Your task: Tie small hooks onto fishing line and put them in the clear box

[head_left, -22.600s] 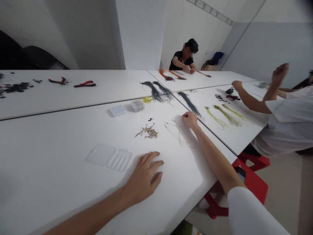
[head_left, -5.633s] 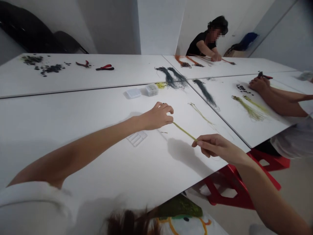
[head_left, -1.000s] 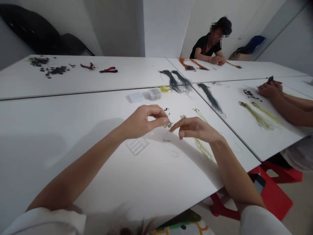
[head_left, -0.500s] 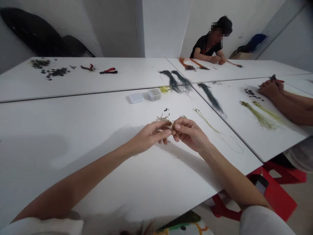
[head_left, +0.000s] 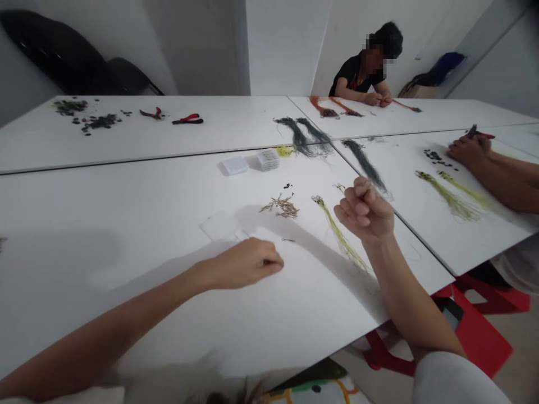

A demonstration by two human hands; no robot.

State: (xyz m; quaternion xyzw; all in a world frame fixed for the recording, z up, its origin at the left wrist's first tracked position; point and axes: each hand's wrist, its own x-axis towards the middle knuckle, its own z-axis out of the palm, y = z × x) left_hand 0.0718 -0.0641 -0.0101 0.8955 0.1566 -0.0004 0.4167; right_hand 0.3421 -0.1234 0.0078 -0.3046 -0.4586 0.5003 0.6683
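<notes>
Head view: your left hand (head_left: 244, 264) is pinched shut on the table (head_left: 126, 224), the loose pin (head_left: 288, 240) just up-right of it, lying crosswise, while your right hand (head_left: 365, 210) is fisted in the air, contents unclear.

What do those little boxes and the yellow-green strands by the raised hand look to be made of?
The small boxes: probably clear plastic, translucent with ribbed compartments. The yellow-green strands: likely thin cord or thread, limp and matte, fanning out on the table below the right hand.
</notes>
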